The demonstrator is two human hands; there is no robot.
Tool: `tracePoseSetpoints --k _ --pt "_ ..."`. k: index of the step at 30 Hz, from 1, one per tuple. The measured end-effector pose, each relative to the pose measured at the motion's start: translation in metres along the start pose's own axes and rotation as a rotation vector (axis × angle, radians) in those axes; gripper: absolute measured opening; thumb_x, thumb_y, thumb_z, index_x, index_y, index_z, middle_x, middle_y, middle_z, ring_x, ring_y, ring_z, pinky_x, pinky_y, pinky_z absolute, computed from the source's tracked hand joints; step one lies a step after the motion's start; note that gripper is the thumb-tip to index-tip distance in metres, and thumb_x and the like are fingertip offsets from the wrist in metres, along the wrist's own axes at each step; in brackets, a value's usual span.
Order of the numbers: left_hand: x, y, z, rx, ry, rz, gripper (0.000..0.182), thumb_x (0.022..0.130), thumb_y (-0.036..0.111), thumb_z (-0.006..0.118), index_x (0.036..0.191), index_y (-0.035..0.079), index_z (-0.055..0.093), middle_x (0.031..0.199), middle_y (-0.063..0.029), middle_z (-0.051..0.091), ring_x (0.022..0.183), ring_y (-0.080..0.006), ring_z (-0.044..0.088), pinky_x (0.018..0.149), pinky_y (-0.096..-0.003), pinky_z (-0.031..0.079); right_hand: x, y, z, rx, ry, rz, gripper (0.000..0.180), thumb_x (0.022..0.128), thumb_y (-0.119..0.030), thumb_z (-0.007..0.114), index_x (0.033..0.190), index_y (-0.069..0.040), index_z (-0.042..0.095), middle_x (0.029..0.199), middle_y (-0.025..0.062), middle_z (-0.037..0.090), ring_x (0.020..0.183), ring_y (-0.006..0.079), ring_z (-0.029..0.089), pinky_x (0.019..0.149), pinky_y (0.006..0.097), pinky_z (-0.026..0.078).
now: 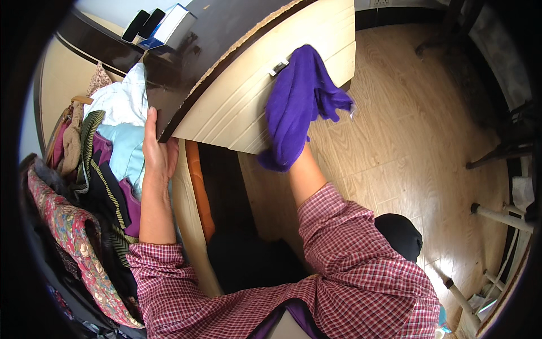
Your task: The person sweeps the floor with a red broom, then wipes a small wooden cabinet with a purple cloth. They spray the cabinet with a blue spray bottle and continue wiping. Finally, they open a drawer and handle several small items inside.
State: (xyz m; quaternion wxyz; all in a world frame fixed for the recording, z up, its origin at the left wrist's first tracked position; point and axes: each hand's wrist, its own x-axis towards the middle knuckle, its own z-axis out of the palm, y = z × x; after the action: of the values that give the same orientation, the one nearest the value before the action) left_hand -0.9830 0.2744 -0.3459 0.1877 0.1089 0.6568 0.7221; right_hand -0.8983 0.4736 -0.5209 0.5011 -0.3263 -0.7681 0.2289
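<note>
A dark-topped bedside cabinet (237,38) with cream drawer fronts (237,110) stands before me. My left hand (159,154) grips its near left corner, the thumb along the side of the dark top and the fingers lower down. A purple cloth (292,101) covers my right hand and hangs against the drawer front, beside a small metal handle (278,67). Only the wrist (301,161) shows below the cloth; the fingers are hidden. The cabinet top's front edge (237,51) is chipped, with bare board showing.
A blue-and-white box (167,27) and dark objects (143,24) sit at the cabinet top's back. Folded clothes (114,169) and a floral garment (72,237) are heaped at left. An orange-edged dark item (201,186) lies below. Pale metal legs (501,217) stand right on the wood-look floor (398,140).
</note>
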Motion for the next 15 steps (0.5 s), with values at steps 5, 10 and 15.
tracePoseSetpoints --k 5,10,15 --pt "-0.001 0.000 0.002 -0.004 -0.015 0.000 0.053 0.099 0.041 0.049 0.135 0.002 0.046 0.131 -0.0079 0.055 0.121 -0.0201 0.050 0.107 -0.0335 0.034 -0.010 0.007 0.002 -0.031 0.001 0.042 0.032 0.097 -0.014 0.048 0.126 0.000 0.051 0.123 0.0174 0.053 0.117 0.0270 0.050 0.105 0.0326 0.036" --pt "-0.001 0.001 0.003 -0.010 -0.018 -0.001 0.053 0.099 0.041 0.048 0.135 0.002 0.045 0.133 -0.0077 0.054 0.121 -0.0196 0.050 0.107 -0.0337 0.034 0.003 0.008 -0.009 0.007 0.010 0.024 0.032 0.097 -0.014 0.048 0.125 0.000 0.052 0.122 0.0177 0.054 0.116 0.0275 0.051 0.105 0.0329 0.036" --pt "-0.003 0.001 0.004 0.000 -0.036 0.002 0.055 0.099 0.041 0.049 0.137 0.001 0.044 0.134 -0.0084 0.053 0.122 -0.0203 0.050 0.108 -0.0336 0.034 0.019 0.014 -0.015 -0.038 0.031 0.047 0.031 0.097 -0.014 0.049 0.124 0.000 0.053 0.121 0.0180 0.055 0.115 0.0279 0.051 0.104 0.0332 0.036"
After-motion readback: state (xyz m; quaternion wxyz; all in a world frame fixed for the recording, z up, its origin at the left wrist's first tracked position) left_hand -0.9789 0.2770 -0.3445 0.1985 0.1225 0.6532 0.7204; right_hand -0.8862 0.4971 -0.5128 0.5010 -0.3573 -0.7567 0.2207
